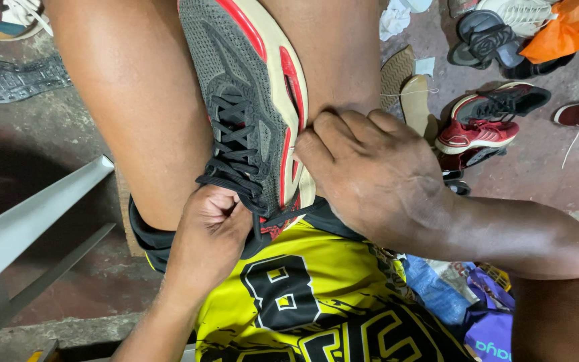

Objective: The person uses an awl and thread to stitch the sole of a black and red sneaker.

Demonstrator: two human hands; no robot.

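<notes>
Left hand (210, 224): fisted at 6 o'clock of the shoe (249, 107), closed around its heel collar
Right hand (370, 174): knuckles up, fingertips pinched against the sole edge at 3 o'clock; whatever it pinches is hidden
Shoe: grey with black laces, wedged between the thighs, toe cut off at 12 o'clock
Bags (470, 302): at 5 o'clock, contents unclear

Grey sneaker (249, 100): knit mesh upper, matt; black woven laces (232, 144); smooth rubbery cream and red sole edge (289, 74). Yellow jersey (316, 295): slick synthetic cloth, slight sheen. Floor (537, 174): rough, dull reddish concrete. White bar (28, 224): smooth, painted or plastic, cannot tell.
</notes>
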